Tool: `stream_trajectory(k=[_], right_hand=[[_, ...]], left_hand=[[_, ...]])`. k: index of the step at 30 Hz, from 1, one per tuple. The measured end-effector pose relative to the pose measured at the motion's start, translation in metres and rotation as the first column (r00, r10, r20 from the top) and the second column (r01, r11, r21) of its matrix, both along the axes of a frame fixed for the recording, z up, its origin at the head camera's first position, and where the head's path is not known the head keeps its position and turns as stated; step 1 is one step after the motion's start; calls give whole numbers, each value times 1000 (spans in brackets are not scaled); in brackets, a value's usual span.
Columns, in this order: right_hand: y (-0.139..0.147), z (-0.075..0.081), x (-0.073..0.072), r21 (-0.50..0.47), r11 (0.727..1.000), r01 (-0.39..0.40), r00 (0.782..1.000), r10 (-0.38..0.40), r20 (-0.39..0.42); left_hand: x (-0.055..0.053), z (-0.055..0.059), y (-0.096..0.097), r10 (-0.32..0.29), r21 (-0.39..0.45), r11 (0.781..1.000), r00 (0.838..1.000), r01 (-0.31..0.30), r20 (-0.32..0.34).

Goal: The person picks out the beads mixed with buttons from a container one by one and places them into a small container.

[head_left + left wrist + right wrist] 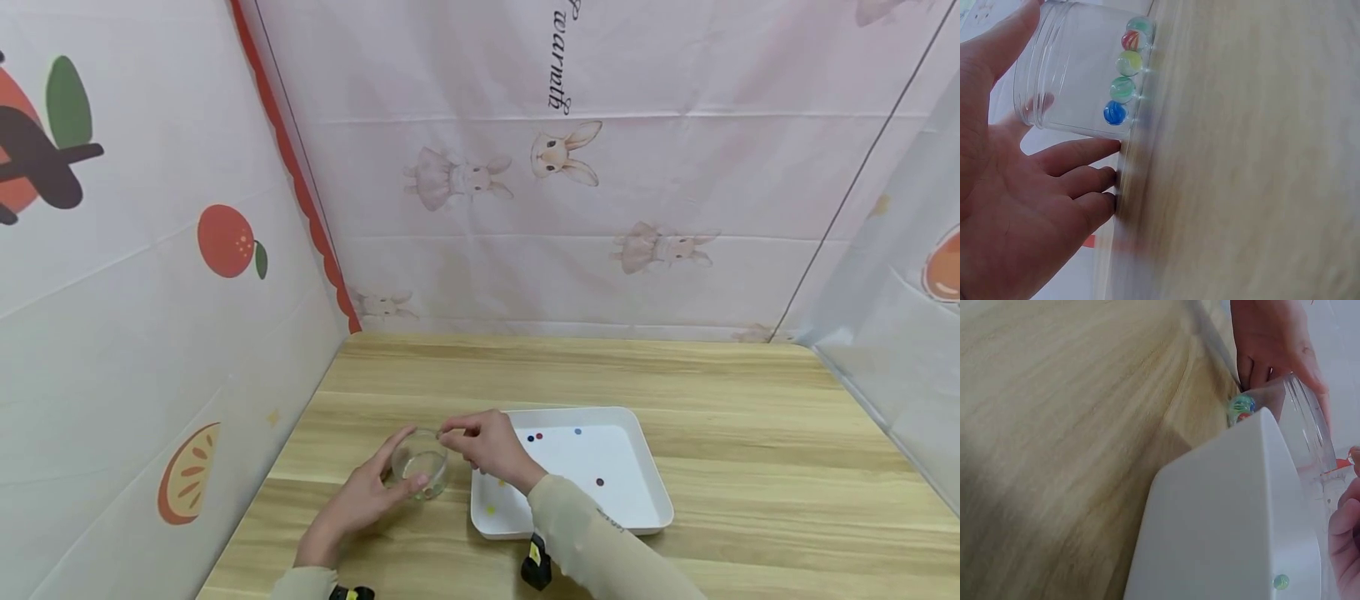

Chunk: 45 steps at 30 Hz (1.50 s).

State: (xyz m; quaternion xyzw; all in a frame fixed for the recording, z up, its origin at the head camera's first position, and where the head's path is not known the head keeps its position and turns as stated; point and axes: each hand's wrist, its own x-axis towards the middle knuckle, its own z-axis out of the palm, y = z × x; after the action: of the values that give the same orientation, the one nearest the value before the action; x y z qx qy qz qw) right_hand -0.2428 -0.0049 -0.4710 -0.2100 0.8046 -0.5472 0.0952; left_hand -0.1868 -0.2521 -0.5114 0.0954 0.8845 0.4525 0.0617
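Note:
My left hand [362, 493] holds a clear plastic jar [405, 451] upright on the table, thumb and index finger around its sides. In the left wrist view its other fingers rest spread by the table top. Several glass marbles, among them a blue marble [1115, 113] and a red-streaked one [1130, 40], lie on the jar's bottom. My right hand [491, 446] is at the jar's mouth, thumb and index finger pinched together on a small marble that the fingertips mostly hide. Under the right forearm is a white tray [652, 492] with scattered marbles.
In the tray lie a dark blue marble [531, 438] beside a red marble [539, 436], a light blue one [578, 432], a brown one [600, 482] and a yellow one [491, 509]. Printed cloth walls [480, 275] enclose the wooden table [750, 433].

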Motion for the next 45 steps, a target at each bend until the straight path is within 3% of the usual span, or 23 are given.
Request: stream_trajectory(k=[30,39,45], right_hand=[[-11,-5,5,66,998,-24,999,26,-29],[0,-2,0,46,999,8,1000,-9,11],[10,-3,-6,40,998,39,999,-39,-5]], left_hand=[[1,1,1,12,-7,1000,1000,-12,6],[0,1,1,10,4,1000,1000,-10,-3],[1,1,1,13,11,1000,1000,-13,-7]])
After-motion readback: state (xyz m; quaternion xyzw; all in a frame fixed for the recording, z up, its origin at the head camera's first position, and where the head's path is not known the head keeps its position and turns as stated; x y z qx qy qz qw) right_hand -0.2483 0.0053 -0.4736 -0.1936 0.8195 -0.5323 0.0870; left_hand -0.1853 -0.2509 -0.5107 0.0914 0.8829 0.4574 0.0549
